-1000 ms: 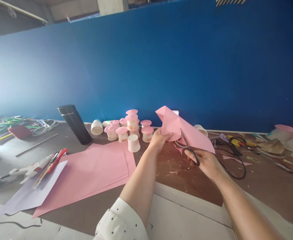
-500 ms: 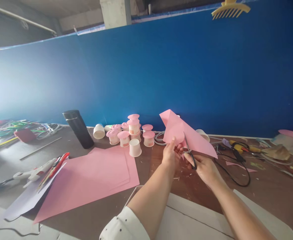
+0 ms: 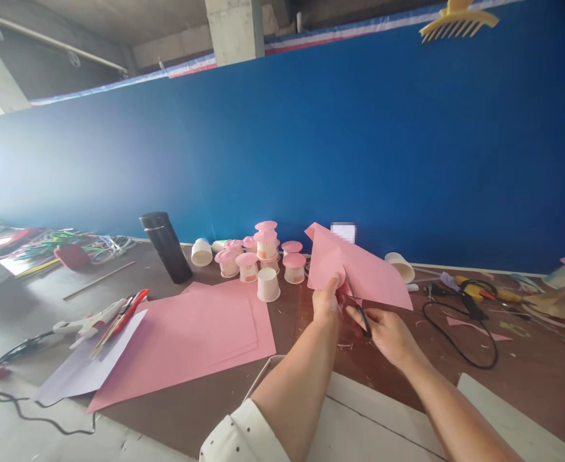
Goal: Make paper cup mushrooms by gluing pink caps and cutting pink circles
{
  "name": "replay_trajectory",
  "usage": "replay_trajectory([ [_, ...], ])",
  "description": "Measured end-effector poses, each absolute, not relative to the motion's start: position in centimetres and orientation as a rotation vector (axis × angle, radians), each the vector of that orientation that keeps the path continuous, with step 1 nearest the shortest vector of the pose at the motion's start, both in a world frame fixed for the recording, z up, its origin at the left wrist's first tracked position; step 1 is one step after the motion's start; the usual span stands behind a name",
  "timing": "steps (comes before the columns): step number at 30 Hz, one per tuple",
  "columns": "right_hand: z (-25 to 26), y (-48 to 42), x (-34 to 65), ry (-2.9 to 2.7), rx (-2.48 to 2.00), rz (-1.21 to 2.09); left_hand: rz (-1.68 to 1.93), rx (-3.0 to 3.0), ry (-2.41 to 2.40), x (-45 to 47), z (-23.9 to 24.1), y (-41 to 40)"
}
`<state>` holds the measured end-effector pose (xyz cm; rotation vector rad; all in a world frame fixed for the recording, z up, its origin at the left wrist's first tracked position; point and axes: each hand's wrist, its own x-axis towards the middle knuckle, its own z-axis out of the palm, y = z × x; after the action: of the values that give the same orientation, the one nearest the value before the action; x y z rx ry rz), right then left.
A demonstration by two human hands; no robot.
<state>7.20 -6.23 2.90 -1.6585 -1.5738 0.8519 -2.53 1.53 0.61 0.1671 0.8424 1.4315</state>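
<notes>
Our left hand (image 3: 327, 303) pinches a pink sheet (image 3: 366, 271), our right hand (image 3: 387, 332) grips scissors (image 3: 356, 303), and the sheet is raised near the table's (image 3: 167, 414) back edge. Toward that edge, paper cups (image 3: 294, 272) bear pink discs (image 3: 248, 258); we cannot see inside them or the black flask (image 3: 167, 249).

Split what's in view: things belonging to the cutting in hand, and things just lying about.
Belongs: pink paper sheet in the left hand; black-handled metal scissors in the right hand; likely the flat pink paper sheets.

Lying about, apparently: black cylindrical flask; thin straight grey rod; white plastic glue gun.
</notes>
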Motion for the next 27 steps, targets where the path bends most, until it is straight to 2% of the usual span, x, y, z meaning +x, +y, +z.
replay_trajectory([
  [10,1.6,-5.6,7.9,-1.608,-1.620,0.908,1.461,0.441,0.939,-3.7,0.8,0.9],
  [27,1.8,-6.5,7.4,-1.665,-1.644,1.067,1.451,0.272,1.002,-5.1,0.8,-1.9],
])
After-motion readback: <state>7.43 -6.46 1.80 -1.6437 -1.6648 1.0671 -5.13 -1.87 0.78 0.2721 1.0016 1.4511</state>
